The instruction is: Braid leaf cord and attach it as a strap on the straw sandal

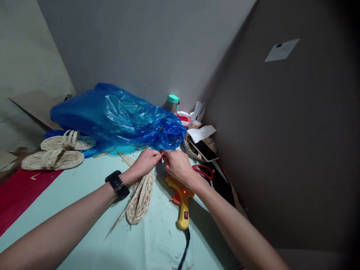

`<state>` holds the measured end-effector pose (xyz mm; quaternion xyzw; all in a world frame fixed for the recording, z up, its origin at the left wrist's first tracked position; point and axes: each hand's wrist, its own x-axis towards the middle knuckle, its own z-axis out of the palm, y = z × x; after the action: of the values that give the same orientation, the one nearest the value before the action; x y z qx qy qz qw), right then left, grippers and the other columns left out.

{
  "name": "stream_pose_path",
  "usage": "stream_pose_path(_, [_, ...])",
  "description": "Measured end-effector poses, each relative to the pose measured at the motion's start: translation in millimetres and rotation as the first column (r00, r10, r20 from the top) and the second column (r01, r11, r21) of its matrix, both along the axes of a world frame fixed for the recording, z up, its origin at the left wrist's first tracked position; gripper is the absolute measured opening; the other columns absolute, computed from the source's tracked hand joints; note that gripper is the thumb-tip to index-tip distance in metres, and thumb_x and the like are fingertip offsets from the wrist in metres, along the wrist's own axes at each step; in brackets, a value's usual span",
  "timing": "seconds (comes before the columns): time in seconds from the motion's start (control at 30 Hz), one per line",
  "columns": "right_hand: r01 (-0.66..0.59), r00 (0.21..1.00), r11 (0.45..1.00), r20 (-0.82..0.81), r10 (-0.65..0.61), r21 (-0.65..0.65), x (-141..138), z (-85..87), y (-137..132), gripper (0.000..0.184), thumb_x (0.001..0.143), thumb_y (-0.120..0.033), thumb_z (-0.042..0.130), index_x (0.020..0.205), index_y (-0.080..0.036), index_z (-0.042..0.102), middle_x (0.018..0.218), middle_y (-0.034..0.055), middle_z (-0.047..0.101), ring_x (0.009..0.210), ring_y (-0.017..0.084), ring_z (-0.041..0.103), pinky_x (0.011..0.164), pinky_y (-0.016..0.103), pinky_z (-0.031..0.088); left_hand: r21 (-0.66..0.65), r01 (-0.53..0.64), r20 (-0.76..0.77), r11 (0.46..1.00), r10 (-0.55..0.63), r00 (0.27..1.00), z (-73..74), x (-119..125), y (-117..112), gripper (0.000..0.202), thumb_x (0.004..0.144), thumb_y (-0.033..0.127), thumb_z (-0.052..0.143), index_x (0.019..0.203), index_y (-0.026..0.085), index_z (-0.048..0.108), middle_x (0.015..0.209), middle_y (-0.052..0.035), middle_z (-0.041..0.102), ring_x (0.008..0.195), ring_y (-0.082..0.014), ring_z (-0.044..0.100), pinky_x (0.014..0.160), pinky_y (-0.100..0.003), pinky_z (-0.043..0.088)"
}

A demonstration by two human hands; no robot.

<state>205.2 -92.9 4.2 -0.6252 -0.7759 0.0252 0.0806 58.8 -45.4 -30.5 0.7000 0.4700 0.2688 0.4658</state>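
My left hand (146,161) and my right hand (177,165) meet fingertip to fingertip over the pale green table (84,210), both pinched on a small red thing (161,152) that I cannot make out. A black watch (117,184) sits on my left wrist. Under my left hand lies a woven straw sole (140,198). A yellow glue gun (181,204) with a lit red light lies under my right wrist, its black cord running toward me.
A crumpled blue plastic bag (118,116) fills the back of the table. Two straw sandals (56,152) lie at the left. Red-handled scissors (204,171), a phone on a woven basket (202,149), a tissue, a cup and a green-capped bottle (173,103) crowd the right corner by the wall.
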Motion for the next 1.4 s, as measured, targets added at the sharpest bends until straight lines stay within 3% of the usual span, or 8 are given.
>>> stream_pose_path(0.33, [-0.001,0.997,1.000,-0.083,0.003,0.025,11.8,-11.6,-3.3,0.019,0.092,-0.018,0.050,0.095,-0.017,0.068,0.085,0.0104,0.073,0.075,0.022,0.065,0.060,0.029,0.029,0.069,0.022,-0.126,0.997,-0.013,0.992,-2.1,4.6,-2.3,0.034,0.093,0.036,0.063,0.119,0.016,0.063,0.121,-0.0075,0.065,0.102,-0.0262,0.066,0.085,-0.044,0.057])
stream_pose_path(0.47, [0.027,0.979,0.998,-0.202,-0.016,0.051,23.1,-2.4,-6.1,0.018,0.098,-0.024,0.048,0.103,-0.019,0.065,0.092,0.0061,0.072,0.081,0.018,0.065,0.068,0.026,0.037,0.045,-0.006,-0.110,0.999,0.011,0.994,0.6,3.0,0.5,0.032,0.093,0.035,0.062,0.119,0.016,0.063,0.119,-0.0083,0.066,0.099,-0.0238,0.066,0.083,-0.043,0.057])
stream_pose_path(0.6, [0.095,0.959,0.990,-0.277,-0.063,0.105,34.6,16.2,-36.1,0.017,0.100,-0.028,0.046,0.105,-0.017,0.058,0.098,0.0069,0.069,0.088,0.018,0.063,0.073,0.026,0.040,-0.003,-0.058,-0.066,0.998,0.058,0.996,0.4,0.1,0.2,0.031,0.094,0.036,0.061,0.117,0.016,0.063,0.117,-0.0081,0.066,0.098,-0.0232,0.067,0.082,-0.042,0.057])
stream_pose_path(0.7, [0.099,0.952,0.995,-0.295,-0.086,0.032,38.6,19.5,-78.5,0.016,0.099,-0.031,0.046,0.095,-0.019,0.056,0.081,0.0038,0.066,0.070,0.018,0.059,0.061,0.027,0.036,-0.054,-0.078,-0.017,0.995,0.078,0.997,-1.1,-0.8,-3.4,0.031,0.094,0.037,0.061,0.117,0.015,0.063,0.116,-0.0080,0.067,0.097,-0.0227,0.067,0.082,-0.042,0.058])
stream_pose_path(0.93, [0.127,0.918,0.937,-0.319,-0.236,-0.327,27.5,-12.0,-164.1,0.020,0.096,-0.040,0.049,0.103,-0.022,0.045,0.079,0.0019,0.068,0.066,0.020,0.060,0.059,0.028,0.033,-0.156,-0.053,0.099,0.986,0.069,0.993,2.0,-0.9,-5.6,0.031,0.095,0.039,0.059,0.116,0.015,0.063,0.113,-0.0083,0.067,0.094,-0.0214,0.067,0.081,-0.042,0.057])
stream_pose_path(1.07, [0.132,0.933,0.943,-0.282,-0.222,-0.304,17.7,-21.5,-176.5,0.039,0.093,-0.045,0.054,0.121,-0.021,0.041,0.090,0.0055,0.068,0.072,0.023,0.061,0.062,0.030,0.037,-0.195,-0.036,0.120,0.980,0.061,0.991,2.0,-4.7,0.3,0.032,0.095,0.039,0.059,0.116,0.015,0.063,0.113,-0.0084,0.067,0.094,-0.0213,0.067,0.081,-0.042,0.057])
stream_pose_path(1.23, [0.157,0.912,0.947,-0.326,-0.248,-0.281,15.0,-25.9,-175.2,0.032,0.097,-0.041,0.047,0.122,-0.023,0.038,0.088,0.0027,0.068,0.072,0.023,0.064,0.062,0.030,0.039,-0.234,-0.008,0.136,0.972,0.041,0.990,-2.4,-9.5,4.3,0.032,0.095,0.039,0.059,0.116,0.015,0.063,0.113,-0.0082,0.067,0.093,-0.0211,0.067,0.080,-0.041,0.058])
stream_pose_path(1.4, [0.163,0.967,0.983,-0.181,-0.176,-0.088,10.4,-34.5,-171.3,0.049,0.088,-0.030,0.058,0.130,-0.022,0.033,0.097,0.0063,0.070,0.078,0.026,0.070,0.061,0.030,0.040,-0.282,0.030,0.152,0.959,0.014,0.988,-4.2,-12.5,8.7,0.032,0.095,0.040,0.059,0.115,0.015,0.063,0.111,-0.0078,0.067,0.091,-0.0204,0.067,0.078,-0.040,0.058])
